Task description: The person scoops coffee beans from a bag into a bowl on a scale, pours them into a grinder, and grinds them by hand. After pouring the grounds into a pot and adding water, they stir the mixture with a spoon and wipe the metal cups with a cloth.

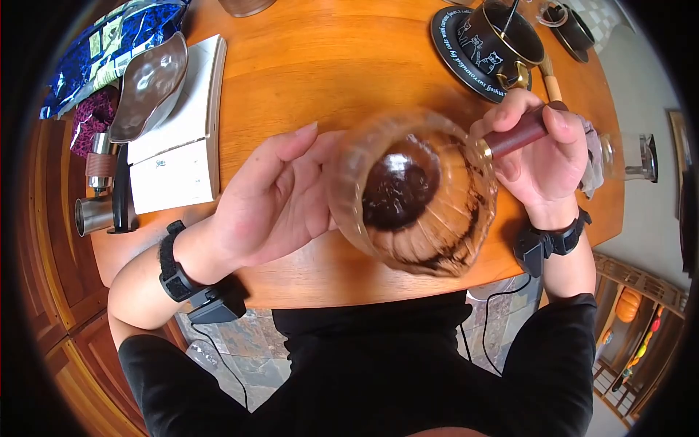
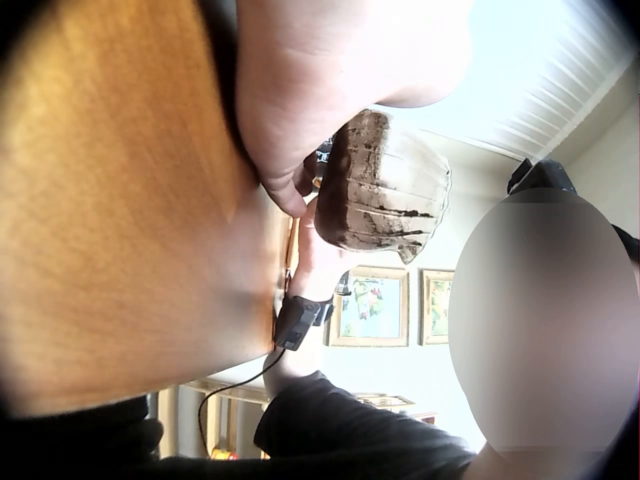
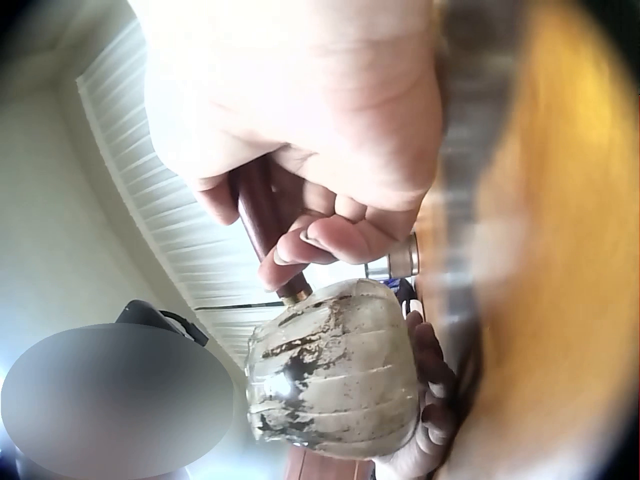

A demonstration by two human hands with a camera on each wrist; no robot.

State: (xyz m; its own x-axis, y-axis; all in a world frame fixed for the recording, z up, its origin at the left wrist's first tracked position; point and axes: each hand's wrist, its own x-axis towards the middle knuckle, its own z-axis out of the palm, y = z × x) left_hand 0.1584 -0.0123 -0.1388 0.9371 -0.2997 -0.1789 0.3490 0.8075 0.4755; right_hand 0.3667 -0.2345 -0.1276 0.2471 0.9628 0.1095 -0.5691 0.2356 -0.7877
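A ribbed clear glass pot (image 1: 451, 211) with a spout and a dark wooden side handle (image 1: 518, 135) is held up over the table's near side. Dark stuff clings to its inner wall and pools at the bottom. My right hand (image 1: 550, 164) grips the handle, fingers wrapped about it, as the right wrist view also shows. Beside the pot's left wall, my left hand (image 1: 266, 193) has its palm turned toward the glass and its thumb raised; its fingertips are partly hidden behind the pot. In the left wrist view, the pot (image 2: 390, 190) shows brown streaks along its ribs.
A black cup (image 1: 502, 44) with cat drawings stands on a black saucer (image 1: 455, 54) at the back right, near a brush (image 1: 550, 80). At left lie a white box (image 1: 175, 175), a brown scoop-shaped dish (image 1: 151, 87), a blue bag (image 1: 116, 44) and a metal cup (image 1: 93, 215).
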